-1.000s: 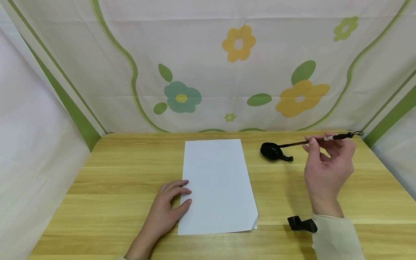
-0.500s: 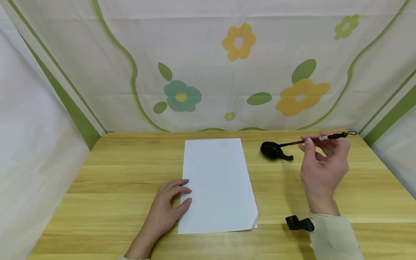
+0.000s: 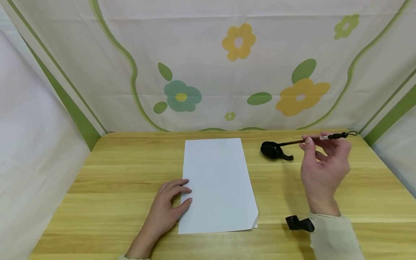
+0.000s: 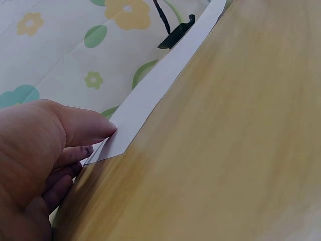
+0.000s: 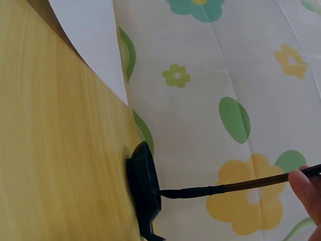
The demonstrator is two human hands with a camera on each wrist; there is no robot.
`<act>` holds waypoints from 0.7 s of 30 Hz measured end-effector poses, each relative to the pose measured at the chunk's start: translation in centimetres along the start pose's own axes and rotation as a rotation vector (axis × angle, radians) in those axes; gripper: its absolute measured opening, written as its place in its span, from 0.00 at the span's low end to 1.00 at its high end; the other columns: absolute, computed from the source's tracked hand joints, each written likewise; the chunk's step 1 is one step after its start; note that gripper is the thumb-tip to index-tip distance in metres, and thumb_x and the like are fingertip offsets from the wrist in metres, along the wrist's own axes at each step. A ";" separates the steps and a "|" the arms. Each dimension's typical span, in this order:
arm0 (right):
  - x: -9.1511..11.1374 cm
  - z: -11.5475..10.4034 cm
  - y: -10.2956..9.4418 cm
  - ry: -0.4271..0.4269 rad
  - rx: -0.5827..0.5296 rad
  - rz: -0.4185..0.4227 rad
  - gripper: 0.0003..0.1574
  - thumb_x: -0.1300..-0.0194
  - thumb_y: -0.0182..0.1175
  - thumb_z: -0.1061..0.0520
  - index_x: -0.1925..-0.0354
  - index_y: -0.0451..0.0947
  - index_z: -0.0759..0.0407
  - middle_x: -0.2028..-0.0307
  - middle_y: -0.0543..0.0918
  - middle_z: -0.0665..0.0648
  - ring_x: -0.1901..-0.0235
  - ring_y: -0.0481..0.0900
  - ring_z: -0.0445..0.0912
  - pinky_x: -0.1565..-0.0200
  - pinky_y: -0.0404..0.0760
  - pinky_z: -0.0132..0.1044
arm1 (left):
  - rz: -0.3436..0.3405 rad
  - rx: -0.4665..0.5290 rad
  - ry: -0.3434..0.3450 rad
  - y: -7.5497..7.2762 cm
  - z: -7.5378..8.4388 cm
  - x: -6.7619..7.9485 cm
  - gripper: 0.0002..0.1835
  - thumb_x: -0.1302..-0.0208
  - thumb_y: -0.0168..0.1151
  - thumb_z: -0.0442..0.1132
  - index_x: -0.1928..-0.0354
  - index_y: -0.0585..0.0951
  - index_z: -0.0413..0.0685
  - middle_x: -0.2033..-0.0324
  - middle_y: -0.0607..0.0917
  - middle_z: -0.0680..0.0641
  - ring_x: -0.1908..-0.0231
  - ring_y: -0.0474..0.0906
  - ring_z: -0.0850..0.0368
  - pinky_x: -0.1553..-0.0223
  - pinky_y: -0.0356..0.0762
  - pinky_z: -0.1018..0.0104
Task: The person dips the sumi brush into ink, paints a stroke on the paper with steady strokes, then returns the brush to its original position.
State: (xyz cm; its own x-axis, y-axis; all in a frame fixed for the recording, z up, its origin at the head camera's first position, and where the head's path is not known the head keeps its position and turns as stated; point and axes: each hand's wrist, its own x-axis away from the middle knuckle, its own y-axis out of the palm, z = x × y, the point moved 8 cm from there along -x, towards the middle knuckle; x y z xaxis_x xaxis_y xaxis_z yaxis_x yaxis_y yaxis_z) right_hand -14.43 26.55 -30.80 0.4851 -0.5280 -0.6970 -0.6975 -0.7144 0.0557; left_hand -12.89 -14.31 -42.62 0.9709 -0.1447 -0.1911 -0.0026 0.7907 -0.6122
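My right hand (image 3: 325,169) pinches the brown handle of a writing brush (image 3: 295,142) between thumb and fingers. The brush slants down to the left, and its dark bristles touch the rim of a small black ink dish (image 5: 143,175) in the right wrist view. A short curved handle sticks out from the dish, which stands right of the paper. At the left edge of the white sheet of paper (image 3: 217,180) lies my left hand (image 3: 165,209), its fingers spread loosely and the tips resting on the sheet. In the left wrist view the thumb (image 4: 90,125) touches the paper.
The wooden table (image 3: 113,180) runs back to a white cloth (image 3: 208,72) printed with flowers. The paper's lower right corner is lifted or folded. A black piece (image 3: 299,224) projects from the right sleeve (image 3: 334,236).
My right hand and the brush have shifted slightly left, mostly in the first half second. The left hand, paper and ink dish stay in place.
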 end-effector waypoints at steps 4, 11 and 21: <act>0.1 0.2 0.2 -0.003 0.025 -0.016 0.15 0.25 0.65 0.65 0.44 0.76 0.67 0.56 0.86 0.43 0.54 0.92 0.40 0.55 0.87 0.23 | 0.003 0.001 0.000 0.0 -0.1 0.0 0.14 0.37 0.78 0.34 0.55 0.90 0.62 0.36 0.87 0.58 0.32 0.76 0.53 0.32 0.77 0.46; -0.3 -0.1 -0.5 -0.004 0.018 0.027 0.15 0.26 0.66 0.64 0.45 0.77 0.67 0.57 0.87 0.45 0.55 0.92 0.40 0.56 0.88 0.24 | 0.003 -0.003 0.002 0.0 -0.2 0.0 0.14 0.37 0.79 0.34 0.55 0.90 0.62 0.36 0.87 0.58 0.32 0.76 0.53 0.33 0.76 0.45; 0.0 0.3 0.2 0.014 0.046 -0.024 0.15 0.26 0.64 0.66 0.44 0.76 0.66 0.56 0.87 0.44 0.55 0.91 0.40 0.55 0.87 0.22 | 0.003 -0.002 0.002 0.0 -0.2 0.0 0.14 0.37 0.79 0.34 0.55 0.90 0.62 0.36 0.87 0.58 0.32 0.76 0.53 0.33 0.76 0.45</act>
State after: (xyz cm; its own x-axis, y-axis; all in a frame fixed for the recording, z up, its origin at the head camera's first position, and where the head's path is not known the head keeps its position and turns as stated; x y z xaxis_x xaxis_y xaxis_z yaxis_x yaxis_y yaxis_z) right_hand -14.72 26.59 -31.00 0.5093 -0.5174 -0.6877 -0.7090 -0.7052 0.0055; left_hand -12.94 -14.43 -42.82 0.9704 -0.1434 -0.1941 -0.0058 0.7902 -0.6128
